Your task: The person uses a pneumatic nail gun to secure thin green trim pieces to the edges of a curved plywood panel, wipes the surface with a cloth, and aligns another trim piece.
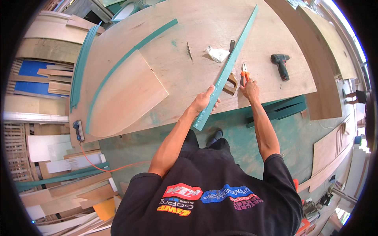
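Observation:
My left hand (pixel 201 101) is closed round the near end of a long green-painted wooden strip (pixel 232 57), which slants away over the plywood table (pixel 183 78). Orange-handled pliers (pixel 245 74) lie with their jaws pointing away from me, and the fingers of my right hand (pixel 250 90) are closed on the handles. Between my hands shows the wooden handle of a handsaw (pixel 235 82); the strip covers much of its blade. A crumpled white bag or cloth (pixel 217 54) sits left of the strip. Right of the pliers rests a dark cordless drill (pixel 280 66).
A thin plywood panel (pixel 130 94) lies beside a curved green strip (pixel 157 32). More green strips (pixel 80 67) line the table's left edge, near a nail gun (pixel 80 130) with an orange hose. Green beams (pixel 281 109) jut below the right edge. Another person's limb (pixel 356 96) shows far right.

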A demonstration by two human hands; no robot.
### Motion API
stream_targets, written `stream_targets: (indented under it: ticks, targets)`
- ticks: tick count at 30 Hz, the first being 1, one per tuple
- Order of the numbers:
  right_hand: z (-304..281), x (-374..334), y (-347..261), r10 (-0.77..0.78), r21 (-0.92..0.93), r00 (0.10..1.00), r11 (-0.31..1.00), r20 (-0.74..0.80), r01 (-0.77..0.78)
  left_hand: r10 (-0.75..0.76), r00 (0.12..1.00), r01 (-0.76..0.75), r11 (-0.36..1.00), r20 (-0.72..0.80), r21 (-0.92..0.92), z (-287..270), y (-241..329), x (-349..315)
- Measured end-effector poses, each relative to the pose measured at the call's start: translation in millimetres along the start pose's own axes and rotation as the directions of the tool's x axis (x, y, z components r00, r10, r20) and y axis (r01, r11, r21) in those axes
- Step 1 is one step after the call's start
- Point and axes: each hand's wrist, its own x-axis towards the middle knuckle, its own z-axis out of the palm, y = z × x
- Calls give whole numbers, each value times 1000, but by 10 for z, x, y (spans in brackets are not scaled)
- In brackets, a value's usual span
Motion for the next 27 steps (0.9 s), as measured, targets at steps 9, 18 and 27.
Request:
stream_targets:
  ticks: [9,18,27]
  targets:
    - [-208,-114,23,121,-79,982,991,145,-110,-35,996,44,994,88,-98,-246,10,31]
    - [-46,-851,580,347,142,933,923,92,-357,-8,992,17,997,125,-72,-192,99,187]
    - [-507,-3298,-1192,430,971,898,158,94,-178,-4,987,17,997,163,-73,130,-2,364]
